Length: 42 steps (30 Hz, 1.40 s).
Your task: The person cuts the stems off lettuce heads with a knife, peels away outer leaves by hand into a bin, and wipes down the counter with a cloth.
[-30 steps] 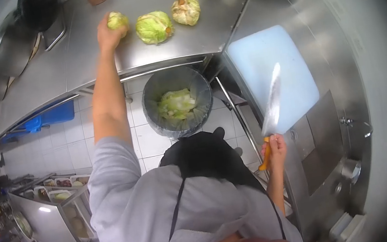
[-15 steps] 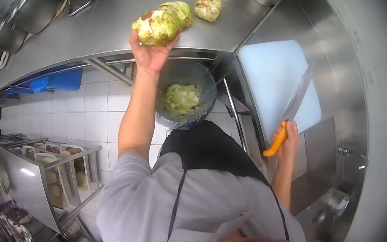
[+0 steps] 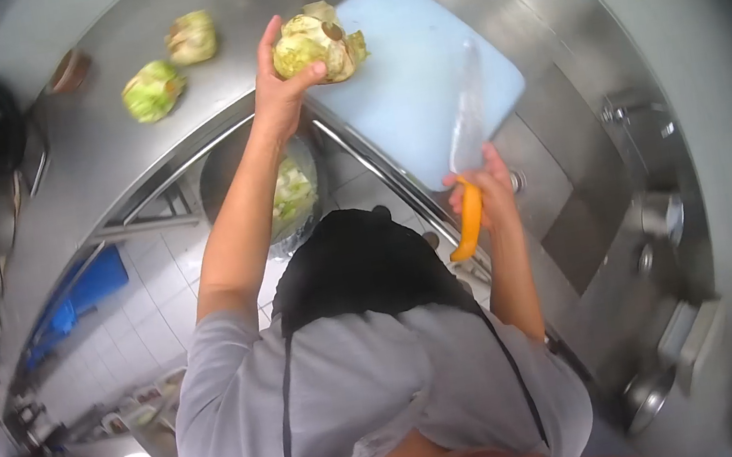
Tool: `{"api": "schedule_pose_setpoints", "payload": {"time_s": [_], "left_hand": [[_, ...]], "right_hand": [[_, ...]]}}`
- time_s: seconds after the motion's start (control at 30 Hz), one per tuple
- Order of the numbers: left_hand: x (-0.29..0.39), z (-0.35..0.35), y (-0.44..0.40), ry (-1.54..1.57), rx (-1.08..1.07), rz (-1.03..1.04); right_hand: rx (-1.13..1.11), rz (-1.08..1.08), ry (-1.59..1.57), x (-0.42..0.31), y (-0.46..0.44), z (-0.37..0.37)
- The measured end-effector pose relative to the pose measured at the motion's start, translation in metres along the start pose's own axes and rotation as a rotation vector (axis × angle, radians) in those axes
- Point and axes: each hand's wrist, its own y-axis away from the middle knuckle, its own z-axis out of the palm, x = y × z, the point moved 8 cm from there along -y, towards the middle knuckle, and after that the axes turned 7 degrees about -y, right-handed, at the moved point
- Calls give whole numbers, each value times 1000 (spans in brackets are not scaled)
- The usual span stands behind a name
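My left hand [image 3: 277,90] grips a head of lettuce [image 3: 318,46] with brown-edged outer leaves and a brown cut stem. It is raised by the left edge of the pale blue cutting board [image 3: 395,44]; I cannot tell whether they touch. In my right hand [image 3: 490,193] is a kitchen knife [image 3: 470,218] with an orange handle. Its broad blade points away from me, over the right part of the board. Two more heads, a greener lettuce [image 3: 153,92] and a paler lettuce [image 3: 191,38], lie on the steel counter to the left.
Below the counter edge stands a lined bin [image 3: 313,175] holding leaf scraps [image 3: 290,193]. A metal rail [image 3: 376,165] runs before the board. At right are a tap [image 3: 619,113] and a steel container [image 3: 660,215]. A brown pot [image 3: 70,71] stands on the left counter.
My body and view have turned right, towards the cutting board. The left hand has carried its lettuce from above the counter to the board's edge. The knife stays in my right hand.
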Motion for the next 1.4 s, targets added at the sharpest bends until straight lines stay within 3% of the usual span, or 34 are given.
{"api": "schedule_pose_setpoints", "payload": {"time_s": [0.03,0.1,0.2,0.27,0.43,0.53,0.63,0.73,0.83,1.03,1.4], "left_hand": [[-10,13,-5,-149,-40,35],[-26,36,-12,-552,-120,179],[-50,43,-11,-939,-84,196],[-69,32,-22,-675,-124,98],[-47,39,-19,-780,-261,155],[-34,46,-14,-712,-269,26],[-32,39,-16,-896,-262,54],[-33,35,-12,-880,-265,83],[-34,27,-10,-736,-269,35],[-30,13,-6,-673,-286,-95],[-23,4,-10,-794,-328,-118]], "right_hand": [[-44,11,22,0,-1,1],[88,-27,271,-9,-1,8],[200,-69,518,-13,7,15],[233,-153,667,-13,7,13],[270,-327,961,-13,8,14],[310,-275,1087,-29,13,28],[332,-296,1044,-29,13,22],[337,-273,1050,-25,11,16],[306,-400,1073,-25,12,18],[343,-192,1047,-18,13,7],[370,-477,1247,-35,12,26]]}}
